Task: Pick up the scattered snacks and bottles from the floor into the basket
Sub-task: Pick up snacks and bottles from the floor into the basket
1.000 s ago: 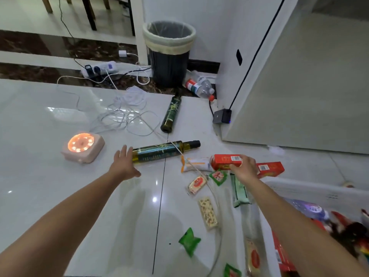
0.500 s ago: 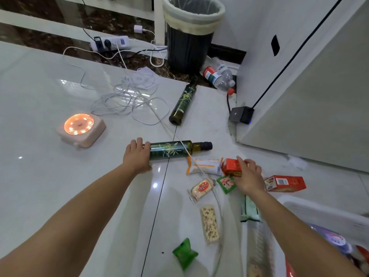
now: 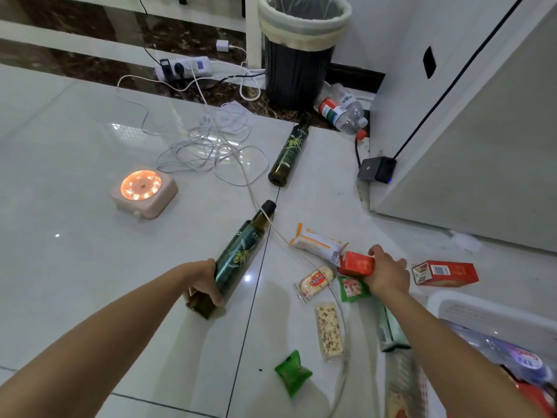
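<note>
Glossy white tiled floor point(image 3: 75, 176), with open tile at far left; a squarish pink lamp point(image 3: 144, 193) glows orange; the left hand point(image 3: 205, 283) curls its fingers round the base of a dark green glass bottle point(image 3: 238, 257), black-capped neck pointing away; a second bottle point(image 3: 289, 150) lies beyond, beside tangled white cable point(image 3: 211, 143); a speckled snack bar point(image 3: 328, 330) and a crinkly green sachet point(image 3: 292, 372) lie between the arms; the right hand point(image 3: 387, 273) grips a small red carton point(image 3: 357, 263); a white plastic basket point(image 3: 482, 309), partly filled, sits at the right edge.
</note>
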Tool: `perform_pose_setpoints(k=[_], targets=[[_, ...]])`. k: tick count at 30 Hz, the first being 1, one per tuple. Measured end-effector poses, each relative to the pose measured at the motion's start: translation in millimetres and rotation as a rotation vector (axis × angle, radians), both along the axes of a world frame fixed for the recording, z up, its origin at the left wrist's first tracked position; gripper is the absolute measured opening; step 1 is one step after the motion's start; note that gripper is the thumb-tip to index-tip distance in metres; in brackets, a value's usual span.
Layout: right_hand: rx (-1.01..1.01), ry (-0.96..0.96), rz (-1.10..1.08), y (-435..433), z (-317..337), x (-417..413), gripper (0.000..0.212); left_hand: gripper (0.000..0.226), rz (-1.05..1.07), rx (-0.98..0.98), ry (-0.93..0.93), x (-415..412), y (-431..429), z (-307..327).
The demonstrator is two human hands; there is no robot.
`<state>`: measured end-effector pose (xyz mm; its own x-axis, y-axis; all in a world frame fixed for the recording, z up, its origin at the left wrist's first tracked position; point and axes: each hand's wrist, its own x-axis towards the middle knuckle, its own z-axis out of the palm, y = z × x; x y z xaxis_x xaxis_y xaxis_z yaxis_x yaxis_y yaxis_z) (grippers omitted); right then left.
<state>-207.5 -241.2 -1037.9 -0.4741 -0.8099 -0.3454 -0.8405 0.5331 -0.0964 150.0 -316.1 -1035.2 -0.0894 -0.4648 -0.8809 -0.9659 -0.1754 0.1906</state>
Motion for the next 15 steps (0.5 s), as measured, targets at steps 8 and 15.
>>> perform_pose_setpoints(k=[8, 15], targets=[[0.009, -0.217, -0.166, 25, 0, 38, 0.055, 0.079, 0.178, 0.095, -0.067, 64, 78, -10], [-0.078, -0.374, -0.363, 36, 21, 55, 0.039, 0.062, 0.275, -0.198, 0.094, 68, 104, -7]])
